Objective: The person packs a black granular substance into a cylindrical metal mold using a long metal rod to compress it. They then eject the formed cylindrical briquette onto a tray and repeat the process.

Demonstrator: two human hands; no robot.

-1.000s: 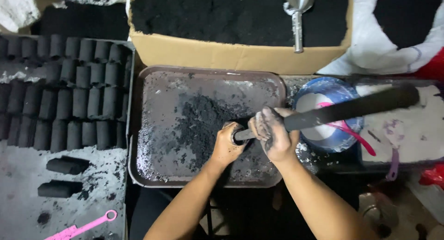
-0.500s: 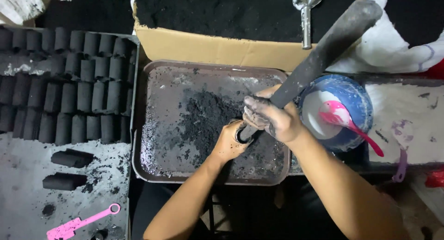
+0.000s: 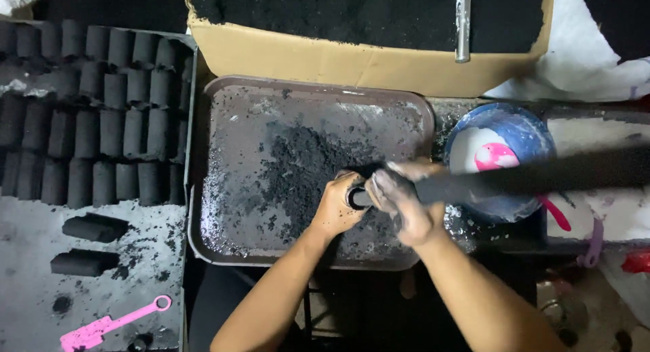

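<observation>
Left hand (image 3: 338,206) clamped round small dark tube mould (image 3: 357,197) on brown tray (image 3: 223,121). Right hand (image 3: 405,201) grips long black rod (image 3: 542,177) near its tip. Rod looks stiff, heavy, soot-slick; hold low.

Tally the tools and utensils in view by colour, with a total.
Black: 2, rod in right hand, tube in left hand
Pink: 2, scraper, pink spoon
Purple: 1, purple spoon
Silver: 1, scoop
Total: 6
</observation>
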